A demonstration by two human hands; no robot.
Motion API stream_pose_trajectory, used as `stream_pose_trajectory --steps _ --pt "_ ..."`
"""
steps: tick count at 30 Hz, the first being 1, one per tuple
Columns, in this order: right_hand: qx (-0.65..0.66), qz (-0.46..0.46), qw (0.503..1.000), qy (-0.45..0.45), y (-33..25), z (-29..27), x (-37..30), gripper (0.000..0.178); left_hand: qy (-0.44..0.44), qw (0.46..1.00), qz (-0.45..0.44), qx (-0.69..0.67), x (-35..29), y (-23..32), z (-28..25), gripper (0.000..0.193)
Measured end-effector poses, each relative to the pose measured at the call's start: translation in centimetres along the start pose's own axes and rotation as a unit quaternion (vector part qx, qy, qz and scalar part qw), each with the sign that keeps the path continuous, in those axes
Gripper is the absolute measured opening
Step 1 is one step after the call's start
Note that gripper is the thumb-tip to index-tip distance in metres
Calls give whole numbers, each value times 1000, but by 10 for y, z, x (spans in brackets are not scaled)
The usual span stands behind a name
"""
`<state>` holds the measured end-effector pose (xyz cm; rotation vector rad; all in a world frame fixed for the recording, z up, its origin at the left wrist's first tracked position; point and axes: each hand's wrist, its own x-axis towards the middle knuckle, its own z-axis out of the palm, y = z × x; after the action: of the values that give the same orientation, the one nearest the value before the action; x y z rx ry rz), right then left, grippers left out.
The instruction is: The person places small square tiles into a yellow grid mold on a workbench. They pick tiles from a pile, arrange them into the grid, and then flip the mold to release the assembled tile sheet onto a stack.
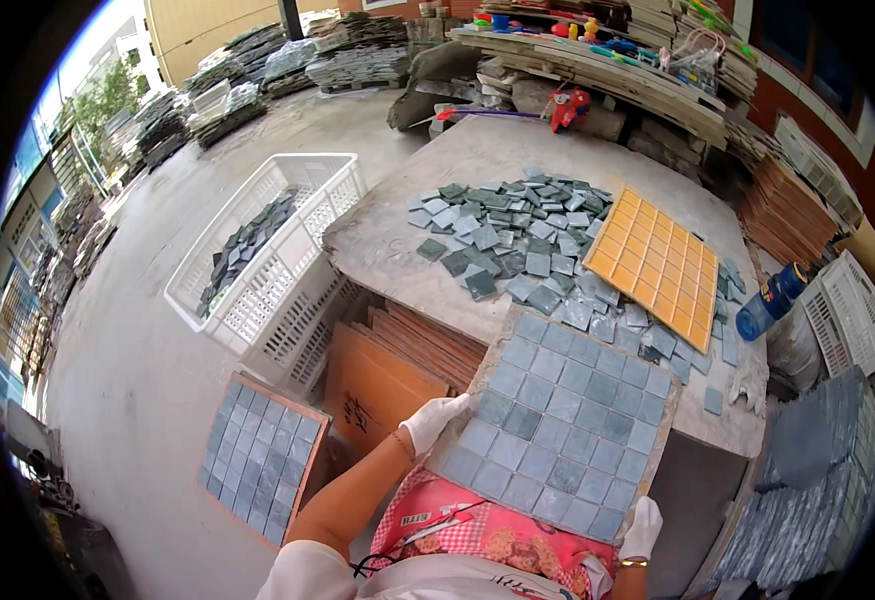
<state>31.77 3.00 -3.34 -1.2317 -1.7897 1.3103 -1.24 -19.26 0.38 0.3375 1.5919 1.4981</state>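
A square board of blue-grey mosaic tiles (558, 420), set in a neat grid, is tilted in front of me, its far edge over the table's near edge. My left hand (435, 422), in a white glove, grips its left side. On its near right corner my right hand (643, 530), also gloved, is closed. Beyond the board a yellow grid tray (655, 262) with square pockets lies slanted on loose square stone tiles (518, 225). The fingers under the board are hidden.
A white plastic crate (268, 290) holding dark tiles stands left of the table (388, 240). Another tiled board (263, 450) leans low at left, near brown boards (383, 385) under the table. A blue bottle (770, 302) stands at right, above stacked tile sheets (808, 490).
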Motion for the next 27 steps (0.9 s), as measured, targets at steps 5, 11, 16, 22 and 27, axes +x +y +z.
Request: stream_pose_trajectory --steps 5,11,16,22,27 --pt "64 191 979 25 14 -27 1 41 -110 972 45 205 28 -29 -15 42" --pt "-37 138 989 38 -54 -34 -14 39 -153 983 -18 -98 -25 -33 -3 59" --pt "-88 -78 982 -147 -83 9 30 33 -27 960 -65 -270 -108 -50 -24 59" --pt "-29 -188 914 -360 -132 154 44 26 276 909 46 -310 -223 -91 -61 54" --pt "305 148 769 -542 -124 252 -6 32 418 833 189 -309 -299 -148 -96 52"
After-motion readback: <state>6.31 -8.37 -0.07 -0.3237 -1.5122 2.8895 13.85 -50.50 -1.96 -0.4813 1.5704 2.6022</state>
